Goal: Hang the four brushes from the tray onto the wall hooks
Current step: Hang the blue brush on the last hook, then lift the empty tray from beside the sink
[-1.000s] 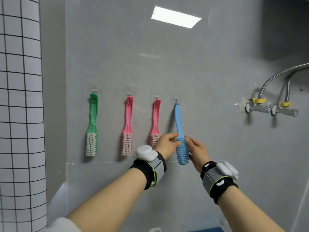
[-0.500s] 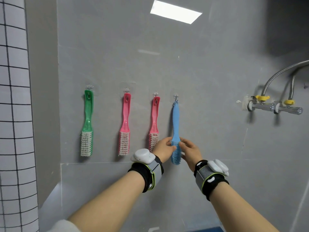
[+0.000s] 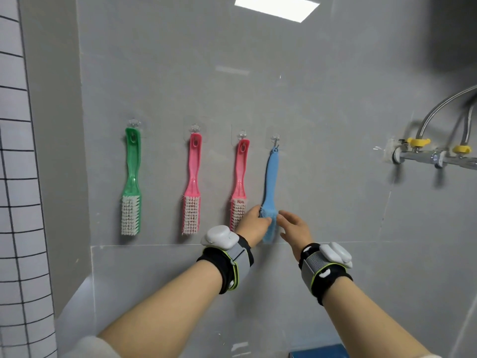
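Head view: my right hand [image 3: 294, 227] has just let go and opened beside the blue brush [image 3: 270, 182], now hanging from the fourth hook [image 3: 275, 140]; my left hand [image 3: 254, 223] still pinches its bristle end. All four brushes look hung.

Left hand [image 3: 254, 223] grips hooked brush [image 3: 269, 192] at its head; 3 other brushes [image 3: 192, 184] hang left of grip, right hand [image 3: 295, 227] just right.

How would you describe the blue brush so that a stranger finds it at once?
On the grey wall, four brushes hang in a row from clear hooks. The blue brush is the rightmost, nearest the taps. It alone is blue, and both hands are at its bristles.
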The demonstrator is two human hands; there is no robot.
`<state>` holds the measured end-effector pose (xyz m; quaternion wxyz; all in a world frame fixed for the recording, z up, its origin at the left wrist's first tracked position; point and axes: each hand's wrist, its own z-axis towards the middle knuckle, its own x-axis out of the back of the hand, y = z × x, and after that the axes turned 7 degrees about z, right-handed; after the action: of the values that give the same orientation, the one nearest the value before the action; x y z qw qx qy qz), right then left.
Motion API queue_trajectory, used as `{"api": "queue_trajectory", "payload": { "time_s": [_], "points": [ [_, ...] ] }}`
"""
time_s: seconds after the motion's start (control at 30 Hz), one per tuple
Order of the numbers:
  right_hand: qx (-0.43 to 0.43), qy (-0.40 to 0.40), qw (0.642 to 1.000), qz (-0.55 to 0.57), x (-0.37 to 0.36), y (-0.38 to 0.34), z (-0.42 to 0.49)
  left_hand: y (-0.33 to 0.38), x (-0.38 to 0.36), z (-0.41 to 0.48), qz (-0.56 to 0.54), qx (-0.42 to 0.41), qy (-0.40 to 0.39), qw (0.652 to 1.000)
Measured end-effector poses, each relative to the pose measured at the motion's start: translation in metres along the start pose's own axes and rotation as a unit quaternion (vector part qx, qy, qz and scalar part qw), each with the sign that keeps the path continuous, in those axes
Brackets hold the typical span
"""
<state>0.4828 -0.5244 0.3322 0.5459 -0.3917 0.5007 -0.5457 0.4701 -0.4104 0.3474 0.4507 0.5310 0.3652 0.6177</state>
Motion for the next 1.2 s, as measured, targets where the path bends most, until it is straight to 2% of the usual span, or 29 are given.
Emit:
{"api": "queue_trajectory", "payload": {
  "time_s": [0.23,0.37,0.53,0.77,1.03,1.2],
  "points": [
    [-0.014,-0.001,1.0,-0.003,0.01,-0.008,-0.022,0.01,0.002,-0.032,0.002,-0.001,-0.009,1.0],
    [-0.034,0.001,0.999,0.005,0.014,-0.01,-0.042,0.013,0.01,-0.056,0.004,0.007,0.014,1.0],
    [-0.073,-0.04,0.997,-0.002,0.014,0.005,-0.092,0.0,0.03,-0.113,0.029,0.014,0.039,0.999],
    [-0.117,-0.108,0.987,-0.019,-0.001,0.039,-0.168,-0.057,0.066,-0.191,0.089,0.042,0.092,0.991],
    [-0.221,-0.198,0.954,-0.042,-0.035,0.123,-0.268,-0.156,0.111,-0.326,0.073,0.167,0.188,0.965],
    [-0.299,-0.24,0.921,-0.071,-0.053,0.187,-0.326,-0.213,0.145,-0.411,0.054,0.271,0.252,0.927]
  ]
}}
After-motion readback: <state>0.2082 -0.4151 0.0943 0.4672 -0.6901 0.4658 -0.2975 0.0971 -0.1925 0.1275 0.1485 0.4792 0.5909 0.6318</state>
